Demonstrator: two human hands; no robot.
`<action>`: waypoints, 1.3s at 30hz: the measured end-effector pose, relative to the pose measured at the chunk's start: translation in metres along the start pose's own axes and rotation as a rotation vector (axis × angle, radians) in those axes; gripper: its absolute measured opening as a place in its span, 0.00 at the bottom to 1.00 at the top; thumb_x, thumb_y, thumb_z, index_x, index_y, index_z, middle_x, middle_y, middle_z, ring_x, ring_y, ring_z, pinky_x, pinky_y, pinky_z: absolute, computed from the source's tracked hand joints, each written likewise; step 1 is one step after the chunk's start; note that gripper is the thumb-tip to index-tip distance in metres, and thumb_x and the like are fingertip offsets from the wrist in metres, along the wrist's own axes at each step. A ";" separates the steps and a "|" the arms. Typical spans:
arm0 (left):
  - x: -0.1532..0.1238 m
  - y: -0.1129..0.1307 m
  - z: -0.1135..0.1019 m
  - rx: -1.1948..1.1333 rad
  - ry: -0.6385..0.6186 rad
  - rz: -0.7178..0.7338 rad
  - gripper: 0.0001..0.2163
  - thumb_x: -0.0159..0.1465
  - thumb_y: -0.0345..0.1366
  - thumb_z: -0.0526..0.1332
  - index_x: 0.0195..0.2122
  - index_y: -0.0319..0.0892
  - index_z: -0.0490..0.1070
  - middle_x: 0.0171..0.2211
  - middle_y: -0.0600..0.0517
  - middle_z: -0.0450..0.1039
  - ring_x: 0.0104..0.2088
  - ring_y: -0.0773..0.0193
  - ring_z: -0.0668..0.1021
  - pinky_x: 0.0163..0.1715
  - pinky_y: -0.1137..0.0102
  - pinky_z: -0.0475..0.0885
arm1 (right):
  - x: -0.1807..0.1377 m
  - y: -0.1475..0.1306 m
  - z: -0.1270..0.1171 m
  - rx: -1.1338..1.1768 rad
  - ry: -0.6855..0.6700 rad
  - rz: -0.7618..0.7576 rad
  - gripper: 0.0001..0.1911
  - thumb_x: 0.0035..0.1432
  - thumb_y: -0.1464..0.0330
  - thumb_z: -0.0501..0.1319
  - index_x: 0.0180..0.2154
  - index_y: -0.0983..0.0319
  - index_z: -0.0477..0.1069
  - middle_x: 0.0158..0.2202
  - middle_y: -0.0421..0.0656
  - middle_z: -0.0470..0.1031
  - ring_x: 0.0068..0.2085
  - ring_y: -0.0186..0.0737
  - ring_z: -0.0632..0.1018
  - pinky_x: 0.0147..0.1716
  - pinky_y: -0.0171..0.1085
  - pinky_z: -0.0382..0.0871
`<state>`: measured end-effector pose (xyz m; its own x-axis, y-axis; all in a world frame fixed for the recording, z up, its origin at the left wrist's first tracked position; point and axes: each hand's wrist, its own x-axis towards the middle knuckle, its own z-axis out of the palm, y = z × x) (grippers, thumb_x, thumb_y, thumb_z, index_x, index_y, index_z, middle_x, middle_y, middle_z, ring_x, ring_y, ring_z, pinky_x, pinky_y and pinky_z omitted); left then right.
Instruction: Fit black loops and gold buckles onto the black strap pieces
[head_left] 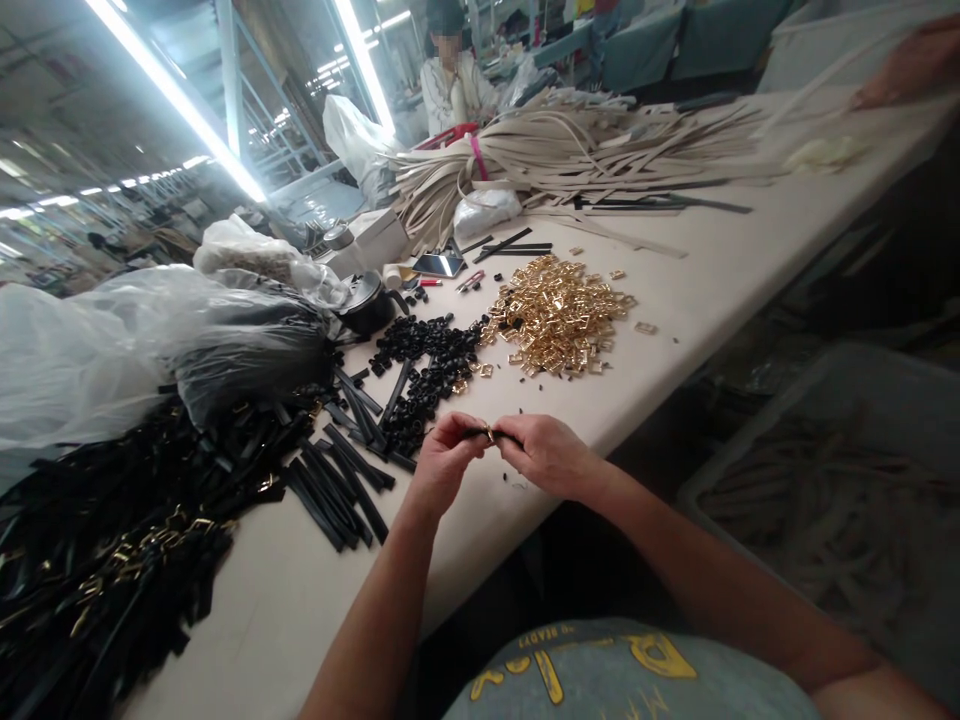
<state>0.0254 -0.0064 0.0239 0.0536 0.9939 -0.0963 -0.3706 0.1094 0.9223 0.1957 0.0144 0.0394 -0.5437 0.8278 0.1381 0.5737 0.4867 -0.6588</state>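
My left hand (444, 462) and my right hand (546, 455) meet above the near table edge, both pinched on a thin black strap (480, 433) that carries a small gold buckle (490, 434) between the fingertips. Just beyond them lies a heap of small black loops (429, 365). Farther right sits a pile of gold buckles (559, 315). Loose black straps (341, 480) lie to the left of my left hand.
A big heap of black straps with gold buckles (112, 560) and plastic bags (150, 345) fill the left. Cream straps (570, 150) are piled at the far end, where another person sits (454, 85). A grey bin (840, 500) stands right of the table (712, 280).
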 end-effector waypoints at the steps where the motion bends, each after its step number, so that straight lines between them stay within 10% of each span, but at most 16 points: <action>1: 0.000 -0.001 0.001 0.005 0.004 -0.003 0.09 0.49 0.29 0.72 0.29 0.40 0.73 0.30 0.55 0.73 0.27 0.74 0.71 0.27 0.78 0.66 | 0.000 0.000 0.001 -0.038 0.013 -0.003 0.08 0.62 0.72 0.55 0.33 0.63 0.73 0.29 0.41 0.75 0.30 0.34 0.71 0.30 0.33 0.55; 13: 0.004 -0.001 -0.002 -0.176 0.012 -0.269 0.14 0.47 0.32 0.74 0.29 0.38 0.70 0.26 0.56 0.71 0.22 0.78 0.69 0.22 0.83 0.63 | 0.000 0.000 0.001 -0.113 -0.040 -0.131 0.08 0.65 0.70 0.56 0.34 0.63 0.72 0.30 0.41 0.74 0.30 0.34 0.71 0.31 0.33 0.56; 21: 0.002 -0.003 -0.008 -0.107 -0.055 -0.071 0.10 0.51 0.31 0.72 0.30 0.41 0.72 0.32 0.54 0.74 0.26 0.75 0.73 0.26 0.79 0.67 | -0.003 0.006 0.002 -0.180 0.044 -0.068 0.11 0.68 0.68 0.51 0.38 0.63 0.71 0.34 0.43 0.75 0.33 0.36 0.74 0.32 0.34 0.57; 39: 0.005 0.000 -0.001 -0.199 0.086 -0.173 0.15 0.46 0.32 0.75 0.31 0.41 0.72 0.28 0.56 0.74 0.26 0.75 0.76 0.27 0.81 0.72 | 0.005 0.009 0.005 -0.399 0.227 -0.160 0.14 0.69 0.67 0.50 0.38 0.64 0.72 0.33 0.44 0.72 0.30 0.36 0.70 0.29 0.37 0.52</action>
<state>0.0252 -0.0015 0.0229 0.0560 0.9569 -0.2851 -0.5382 0.2694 0.7986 0.1949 0.0211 0.0301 -0.5221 0.7524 0.4016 0.7082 0.6449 -0.2874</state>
